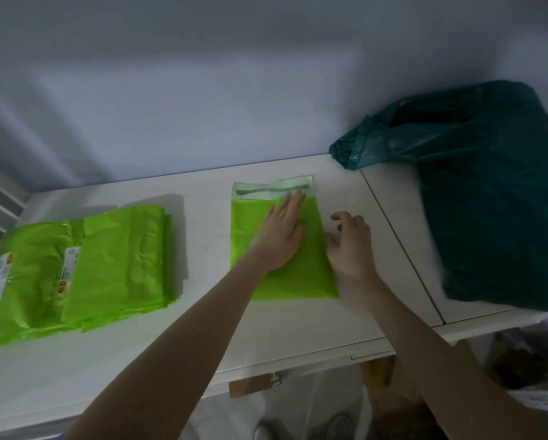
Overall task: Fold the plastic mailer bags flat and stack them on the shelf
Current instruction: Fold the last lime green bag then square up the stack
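Note:
A bright green mailer bag [295, 277] lies flat on the white shelf [202, 338], its pale adhesive flap [272, 189] at the far end. My left hand [280, 231] presses flat on the bag with straight fingers that reach the flap. My right hand [350, 246] rests at the bag's right edge, fingers loosely curled, thumb against the edge. To the left lie two stacks of folded green mailers, the nearer stack [123, 265] and a farther stack [28, 281] with white labels.
A large dark green plastic bag [488, 198] sits on the shelf at the right. A seam [403, 246] runs across the shelf between it and my hands. A wall stands behind. Cardboard [253, 384] and my shoes show below the front edge.

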`<state>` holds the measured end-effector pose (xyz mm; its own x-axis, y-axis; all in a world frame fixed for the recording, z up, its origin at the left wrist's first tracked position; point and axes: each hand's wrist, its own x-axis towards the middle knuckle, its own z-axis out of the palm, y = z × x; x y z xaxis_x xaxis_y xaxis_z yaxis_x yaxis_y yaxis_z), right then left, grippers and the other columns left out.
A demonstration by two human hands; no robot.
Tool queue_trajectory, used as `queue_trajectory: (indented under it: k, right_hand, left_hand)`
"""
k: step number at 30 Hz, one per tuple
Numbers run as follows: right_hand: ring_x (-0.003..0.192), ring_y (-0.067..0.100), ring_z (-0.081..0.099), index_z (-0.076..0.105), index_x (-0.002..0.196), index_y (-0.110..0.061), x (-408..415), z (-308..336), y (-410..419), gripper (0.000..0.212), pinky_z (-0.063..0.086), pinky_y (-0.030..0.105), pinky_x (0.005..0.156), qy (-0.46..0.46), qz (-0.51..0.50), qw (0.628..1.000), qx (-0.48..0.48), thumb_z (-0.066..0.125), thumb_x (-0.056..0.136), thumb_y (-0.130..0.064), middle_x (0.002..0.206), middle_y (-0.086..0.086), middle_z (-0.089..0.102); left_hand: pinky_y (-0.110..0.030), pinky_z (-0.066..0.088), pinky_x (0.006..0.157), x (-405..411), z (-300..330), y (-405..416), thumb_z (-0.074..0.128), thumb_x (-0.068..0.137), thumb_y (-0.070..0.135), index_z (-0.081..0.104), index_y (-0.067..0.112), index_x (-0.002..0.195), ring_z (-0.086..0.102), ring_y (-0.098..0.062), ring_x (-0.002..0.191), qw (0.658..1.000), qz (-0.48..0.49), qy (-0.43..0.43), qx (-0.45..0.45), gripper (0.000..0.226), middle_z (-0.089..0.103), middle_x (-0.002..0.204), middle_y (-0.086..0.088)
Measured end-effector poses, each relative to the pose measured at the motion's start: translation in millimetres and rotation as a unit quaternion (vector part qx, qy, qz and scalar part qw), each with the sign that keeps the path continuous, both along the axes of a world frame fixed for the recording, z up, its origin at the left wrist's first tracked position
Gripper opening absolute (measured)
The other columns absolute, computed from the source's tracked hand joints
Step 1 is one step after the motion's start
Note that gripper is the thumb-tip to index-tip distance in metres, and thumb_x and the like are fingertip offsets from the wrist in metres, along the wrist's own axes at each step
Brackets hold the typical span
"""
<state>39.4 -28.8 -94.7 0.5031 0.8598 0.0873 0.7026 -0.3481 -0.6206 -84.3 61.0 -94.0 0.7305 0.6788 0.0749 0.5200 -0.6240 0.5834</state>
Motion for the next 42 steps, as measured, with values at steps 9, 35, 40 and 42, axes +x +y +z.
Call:
queue_trajectory:
  k: [9,35,40,42]
  right_hand:
    - [0.129,0.031,0.042,0.042,0.137,-0.002,-44.6,2.9,6.9,0.069,0.035,0.040,0.108,-0.138,0.172,0.975,-0.035,0.011,0.091,-0.042,0.141,0.017,0.044]
    - [0.143,0.020,0.017,0.024,0.148,-0.015,-43.9,-6.7,-1.3,0.058,0.016,0.033,0.115,-0.121,0.220,0.961,-0.116,0.033,0.097,-0.043,0.156,0.003,0.018]
    - [0.128,0.022,0.032,0.037,0.139,-0.014,-23.9,16.6,5.0,0.049,0.032,0.034,0.107,-0.071,0.185,0.978,-0.071,0.050,0.093,-0.028,0.138,0.005,0.039]
    - [0.125,0.021,0.034,0.041,0.136,-0.012,-17.4,17.0,16.4,0.042,0.034,0.035,0.105,-0.117,0.178,0.976,-0.039,0.046,0.095,-0.020,0.135,0.005,0.042]
  left_hand:
    - [-0.041,0.035,0.106,-59.7,-11.2,-26.5,0.021,0.091,0.037,0.053,0.006,0.131,0.046,-0.029,0.128,0.992,0.066,0.028,0.099,0.059,0.050,0.138,-0.011]
    - [-0.029,0.008,0.116,-71.1,-19.0,-38.4,0.010,0.073,0.068,0.024,0.015,0.148,0.010,-0.019,0.146,0.989,0.123,0.082,0.032,0.093,0.014,0.158,-0.004]
    - [-0.041,0.035,0.101,-76.5,-2.0,-16.6,0.035,0.096,0.036,0.046,0.013,0.134,0.042,-0.032,0.121,0.984,0.170,0.030,0.042,0.045,0.040,0.140,-0.008]
    - [-0.040,0.034,0.099,-73.8,0.8,1.3,0.036,0.099,0.025,0.048,0.011,0.131,0.042,-0.031,0.120,0.981,0.175,0.037,0.080,0.037,0.042,0.136,-0.008]
